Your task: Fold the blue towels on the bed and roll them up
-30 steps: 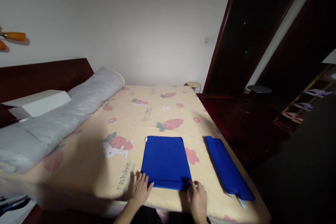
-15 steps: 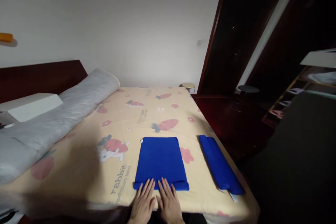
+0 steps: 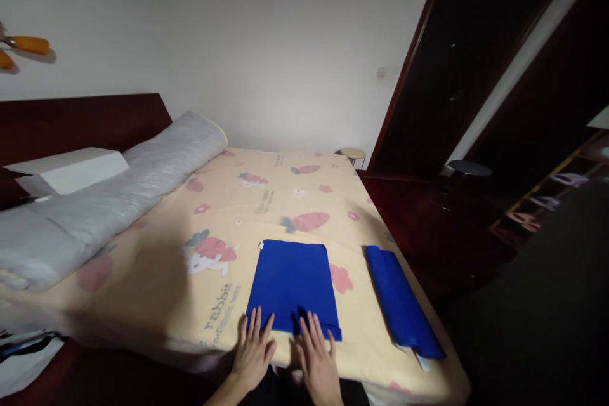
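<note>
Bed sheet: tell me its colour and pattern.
The bed sheet is pale yellow-orange with pink carrots, flowers and rabbits, best seen in the head view.

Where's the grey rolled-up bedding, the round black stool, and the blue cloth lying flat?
grey rolled-up bedding [image 3: 143,171], head view, middle of its side
round black stool [image 3: 470,169], head view, its seat
flat blue cloth [image 3: 295,279], head view, middle of its top

It's dim in here: the pale wall [image 3: 285,63] beyond the fingers [image 3: 257,323] is softly lit, a broad shadow darkens the bedsheet [image 3: 159,285] left of them, and the shelf [image 3: 554,174] far right looks stretched and blurry
</note>
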Available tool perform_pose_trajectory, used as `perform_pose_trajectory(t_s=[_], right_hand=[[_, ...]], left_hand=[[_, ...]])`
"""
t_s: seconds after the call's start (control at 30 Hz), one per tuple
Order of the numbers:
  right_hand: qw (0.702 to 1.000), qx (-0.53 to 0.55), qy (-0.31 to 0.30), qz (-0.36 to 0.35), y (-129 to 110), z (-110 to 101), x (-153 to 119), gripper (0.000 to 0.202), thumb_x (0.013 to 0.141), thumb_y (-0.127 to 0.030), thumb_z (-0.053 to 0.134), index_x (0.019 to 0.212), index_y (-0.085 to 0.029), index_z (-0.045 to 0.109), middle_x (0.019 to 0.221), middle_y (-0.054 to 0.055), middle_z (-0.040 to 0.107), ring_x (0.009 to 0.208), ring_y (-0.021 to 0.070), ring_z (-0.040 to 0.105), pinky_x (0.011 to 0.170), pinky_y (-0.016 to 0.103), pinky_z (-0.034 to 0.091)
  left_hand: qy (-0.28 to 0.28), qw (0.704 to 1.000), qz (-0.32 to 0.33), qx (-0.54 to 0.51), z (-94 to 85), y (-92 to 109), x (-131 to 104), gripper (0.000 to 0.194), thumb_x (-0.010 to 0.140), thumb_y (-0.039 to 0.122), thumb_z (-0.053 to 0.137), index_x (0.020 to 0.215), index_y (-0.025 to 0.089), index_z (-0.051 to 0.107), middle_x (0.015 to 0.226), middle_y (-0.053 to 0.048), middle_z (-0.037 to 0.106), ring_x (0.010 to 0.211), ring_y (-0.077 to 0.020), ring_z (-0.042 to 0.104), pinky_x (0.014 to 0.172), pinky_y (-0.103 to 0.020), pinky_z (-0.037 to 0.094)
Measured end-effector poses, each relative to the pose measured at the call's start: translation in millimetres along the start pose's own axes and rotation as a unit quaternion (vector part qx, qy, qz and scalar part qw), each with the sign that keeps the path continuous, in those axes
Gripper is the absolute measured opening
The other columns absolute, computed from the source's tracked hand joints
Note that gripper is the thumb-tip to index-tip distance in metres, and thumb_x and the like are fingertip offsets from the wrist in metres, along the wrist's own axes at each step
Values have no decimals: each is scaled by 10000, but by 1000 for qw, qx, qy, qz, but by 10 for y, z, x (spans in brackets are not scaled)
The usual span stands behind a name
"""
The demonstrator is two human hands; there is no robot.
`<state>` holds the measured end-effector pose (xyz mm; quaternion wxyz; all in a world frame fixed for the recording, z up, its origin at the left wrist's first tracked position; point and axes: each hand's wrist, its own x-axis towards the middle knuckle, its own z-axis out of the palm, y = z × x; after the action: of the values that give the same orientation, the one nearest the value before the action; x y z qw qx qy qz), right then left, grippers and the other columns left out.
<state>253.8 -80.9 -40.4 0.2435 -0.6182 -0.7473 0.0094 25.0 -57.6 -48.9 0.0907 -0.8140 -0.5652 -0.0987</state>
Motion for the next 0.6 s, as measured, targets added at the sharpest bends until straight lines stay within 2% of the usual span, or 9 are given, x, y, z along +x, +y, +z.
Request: perform_pose_trajectory(t_s=[0.1,0.2,0.3,0.37,0.43,0.5,0.6], right_hand=[[999,11,0,-36,-153,178,31,592,978,-490,383,1522,-345,200,1518,77,388,1371,289,415,1044,517,426],[998,11,-1,-58,-151,369,6,578,971,-498,400,1508,-341,258,1488,71,434,1328,283,473,1015,482,463],[999,8,-14,-38,-140,438,-3,568,972,-501,393,1499,-311,297,1516,71,383,1363,290,426,1051,499,430],[999,15,-32,-37,-99,399,-4,564,973,-504,384,1496,-308,302,1518,61,382,1371,282,415,1063,492,418],[998,19,-44,-32,28,306,-31,554,978,-496,375,1498,-323,290,1504,43,411,1365,265,429,1064,471,415],[999,7,-40,-6,245,183,-94,543,984,-482,368,1500,-338,278,1494,36,433,1359,255,441,1059,465,410],[999,-16,-28,10,611,14,-195,524,984,-457,379,1492,-361,298,1488,29,452,1348,246,458,1039,456,409]], left_hand=[[-27,999,12,-12,-44,-106,29,592,973,421,396,1517,366,168,1566,-91,350,1424,-289,345,1146,-546,239],[-48,997,40,-35,-199,-202,180,565,987,399,366,1514,369,164,1570,-65,344,1418,-258,359,1150,-525,258],[-44,994,79,-62,-338,-85,335,614,988,348,356,1533,294,78,1602,-52,262,1446,-218,301,1169,-458,272],[-55,988,120,-80,-359,51,367,638,989,320,346,1535,273,20,1600,-27,266,1451,-185,289,1169,-411,294],[-71,983,147,-87,-332,115,339,628,995,324,338,1532,302,14,1589,2,290,1442,-178,308,1156,-412,325],[-72,985,136,-80,-297,47,287,600,1003,331,321,1529,332,33,1589,10,287,1436,-188,324,1138,-430,351],[-54,989,119,-68,-269,-220,221,570,1015,333,290,1529,337,45,1591,9,284,1430,-174,334,1137,-411,353]])
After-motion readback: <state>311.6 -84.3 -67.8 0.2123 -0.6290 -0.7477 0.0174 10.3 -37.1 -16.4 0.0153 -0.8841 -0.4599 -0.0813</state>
